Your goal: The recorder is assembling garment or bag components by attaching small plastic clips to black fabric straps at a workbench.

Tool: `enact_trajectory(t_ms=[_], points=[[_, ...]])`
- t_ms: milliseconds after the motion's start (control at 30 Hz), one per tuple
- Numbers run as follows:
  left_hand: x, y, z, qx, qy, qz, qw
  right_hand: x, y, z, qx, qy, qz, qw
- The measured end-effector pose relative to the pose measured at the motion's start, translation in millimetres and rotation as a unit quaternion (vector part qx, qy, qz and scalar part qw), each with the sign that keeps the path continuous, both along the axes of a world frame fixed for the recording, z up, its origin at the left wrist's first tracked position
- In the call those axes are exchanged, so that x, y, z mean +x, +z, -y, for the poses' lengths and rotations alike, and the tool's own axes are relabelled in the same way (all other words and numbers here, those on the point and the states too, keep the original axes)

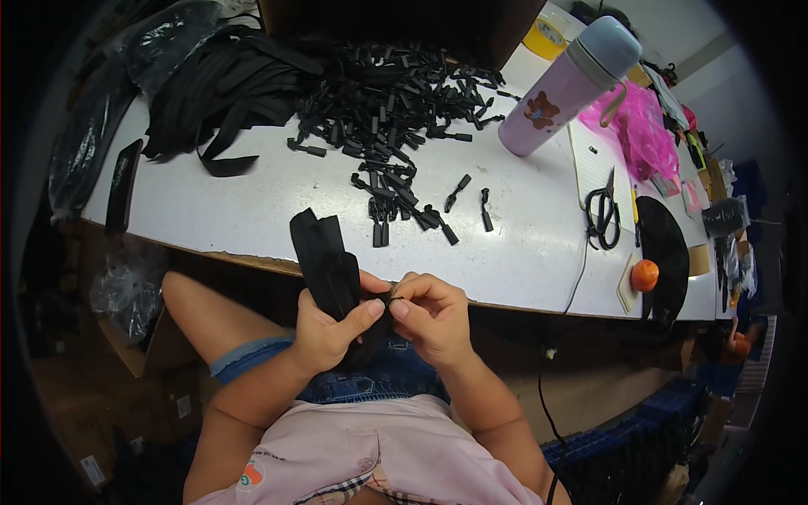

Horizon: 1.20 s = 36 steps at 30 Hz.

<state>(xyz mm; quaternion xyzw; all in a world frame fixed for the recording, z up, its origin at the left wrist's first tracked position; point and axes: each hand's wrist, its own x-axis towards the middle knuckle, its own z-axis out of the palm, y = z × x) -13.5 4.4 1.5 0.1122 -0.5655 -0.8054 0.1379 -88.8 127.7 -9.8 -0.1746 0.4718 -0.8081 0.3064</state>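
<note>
- One black fabric bundle (pixel 324 261) rose from the left hand (pixel 328 337), clasped between thumb and fingers before the near edge of the bench (pixel 252 198).
- Close beside it, the right hand (pixel 438 320) pinched a dark piece, too small to identify; bracing the fabric near that pinch seemed likely to help.
- Loose black pulls (pixel 486 212) lay beyond.
- Farther right, a purple bottle (pixel 547 105), black scissors (pixel 603 219) and an orange fruit (pixel 645 275) blocked nothing.

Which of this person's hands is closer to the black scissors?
The right. The right hand is to the left of the black scissors and nearer the person's body; the left hand, holding black fabric, is farther left still.
</note>
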Motion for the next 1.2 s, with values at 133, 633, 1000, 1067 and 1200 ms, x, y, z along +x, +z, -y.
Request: enact_trajectory(t_ms=[133, 633, 1000, 1067, 1200], points=[[0.5, 3.1, 1.6, 0.031, -0.032, 0.033, 0.998, -6.0, 0.9, -5.0, -0.024, 0.097, 0.116, 0.988], [-0.6, 4.7, -7.3, -0.059, 0.034, -0.026, 0.997, 9.1, -7.8, 1.6, 0.055, -0.039, -0.189, 0.980], [2.1, 8.1, 8.9, 0.041, -0.066, 0.038, 0.996, 11.9, -7.8, 1.5, 0.047, -0.100, -0.282, 0.953], [4.5, 4.7, 9.6, 0.039, -0.069, 0.042, 0.996, 8.2, -4.6, 4.4, 0.047, -0.137, -0.337, 0.930], [4.9, 4.3, 2.4, -0.091, 0.016, 0.006, 0.996, -3.5, 5.7, 1.1, 0.104, 0.002, -0.221, 0.970]])
